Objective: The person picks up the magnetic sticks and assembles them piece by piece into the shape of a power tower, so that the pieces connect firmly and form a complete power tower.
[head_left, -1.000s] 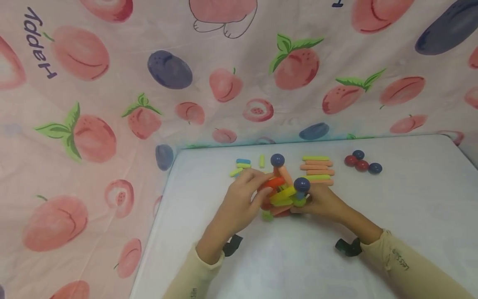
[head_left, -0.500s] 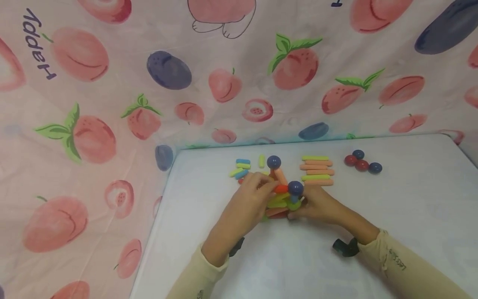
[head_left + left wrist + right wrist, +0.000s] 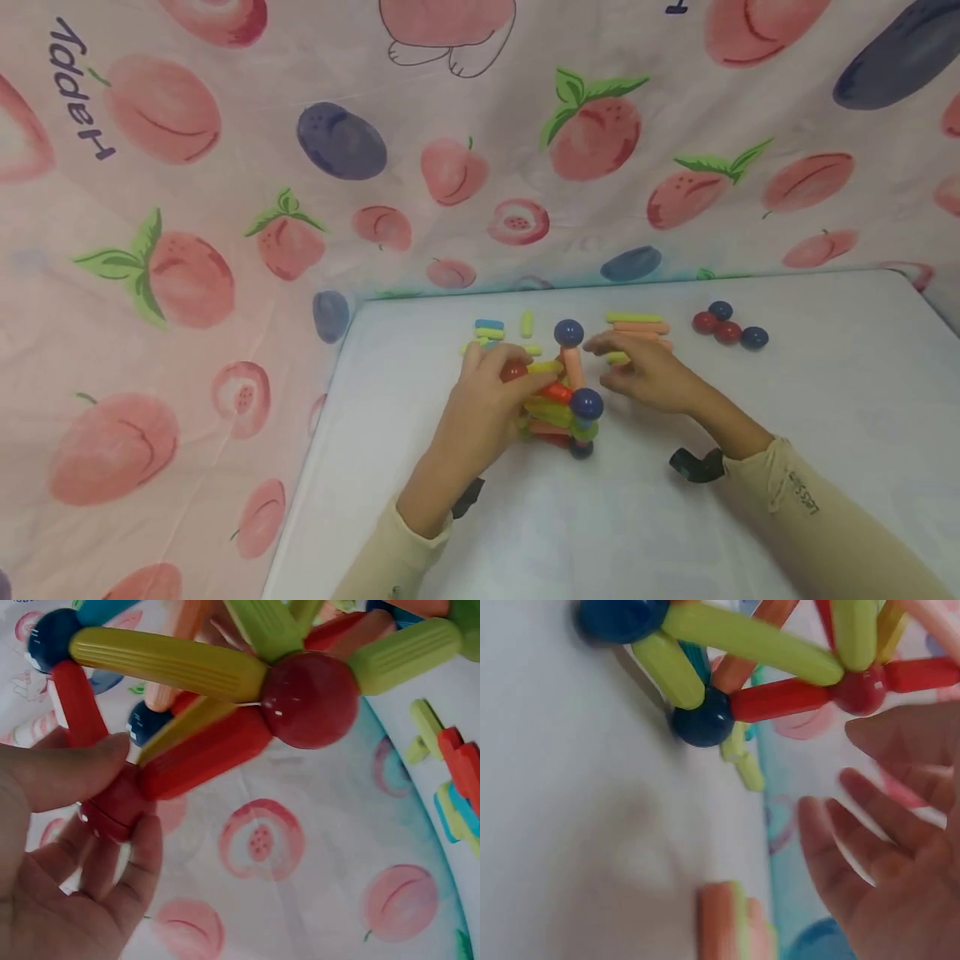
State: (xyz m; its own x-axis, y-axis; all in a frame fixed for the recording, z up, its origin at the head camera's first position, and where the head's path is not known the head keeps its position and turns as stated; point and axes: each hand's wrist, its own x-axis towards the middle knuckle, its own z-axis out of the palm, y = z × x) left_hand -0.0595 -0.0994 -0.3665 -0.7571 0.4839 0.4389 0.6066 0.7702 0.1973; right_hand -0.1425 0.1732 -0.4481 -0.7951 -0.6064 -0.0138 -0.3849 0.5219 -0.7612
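A structure of coloured sticks joined by balls [image 3: 551,412] stands on the table before me. My left hand [image 3: 476,417] pinches a red ball [image 3: 112,802] at one upper corner, thumb on one side and fingers on the other. A red stick [image 3: 206,754] and a yellow stick [image 3: 169,664] belong to the same frame. Two blue balls sit at its right, an upper one [image 3: 568,333] over an orange stick and a nearer one [image 3: 587,404]. Beside that side my right hand [image 3: 652,375] holds nothing, its fingers spread and apart from a red ball [image 3: 860,691].
Orange and yellow-green sticks [image 3: 637,318] lie in a row behind my right hand. Farther right rest loose red and blue balls [image 3: 727,332]. Short blue and yellow sticks [image 3: 490,324] lie at the back left. A fruit-print cloth [image 3: 450,225] hangs behind the table.
My right hand has let go of the structure's lower right side and lifted away, fingers spreading. The structure has turned a little, its near blue ball now lower. My left hand now holds a red ball.
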